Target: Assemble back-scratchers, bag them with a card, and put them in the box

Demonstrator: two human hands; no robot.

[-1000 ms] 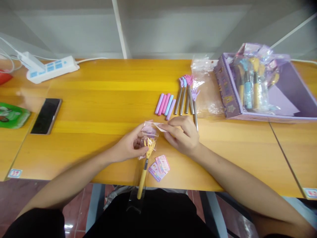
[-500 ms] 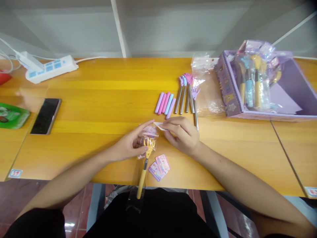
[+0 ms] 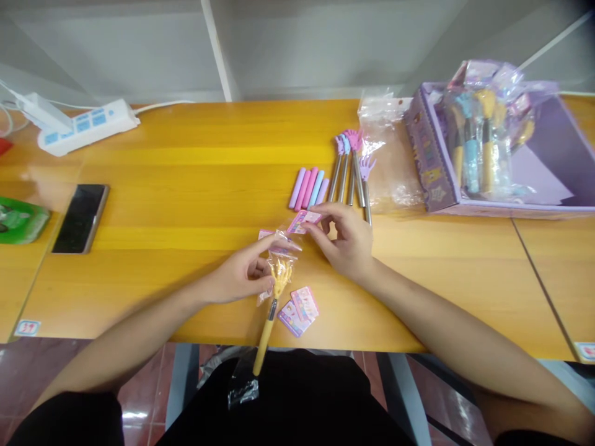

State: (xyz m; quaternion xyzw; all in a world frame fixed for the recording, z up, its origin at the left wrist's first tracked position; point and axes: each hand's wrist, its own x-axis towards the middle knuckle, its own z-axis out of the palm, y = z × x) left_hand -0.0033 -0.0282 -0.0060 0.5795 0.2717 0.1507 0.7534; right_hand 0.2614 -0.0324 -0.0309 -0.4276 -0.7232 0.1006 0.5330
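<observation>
My left hand (image 3: 244,272) is closed on a clear plastic bag holding a yellow hand-shaped back scratcher (image 3: 264,341). The scratcher's claw points away from me and its handle reaches past the table edge over my lap. Between the thumb and fingers of my right hand (image 3: 346,238) is a small pink printed card (image 3: 303,221), just above the bag's top end. Part of another pink card shows at the bag's top, beside my left fingertips. Two printed cards (image 3: 299,311) lie overlapping on the table, right of the scratcher.
Several coloured handle sleeves (image 3: 304,189) and metal-rod back scratchers (image 3: 346,173) lie beyond my right hand. A flat plastic bag (image 3: 393,167) is beside a purple box (image 3: 439,179) of bagged scratchers. Leftward are a phone (image 3: 80,218), power strip (image 3: 88,127) and green packet (image 3: 23,220).
The card in my right hand has turned from its white side to its pink printed face. My left hand still holds the bagged scratcher, with the bag's lower end shifted slightly left.
</observation>
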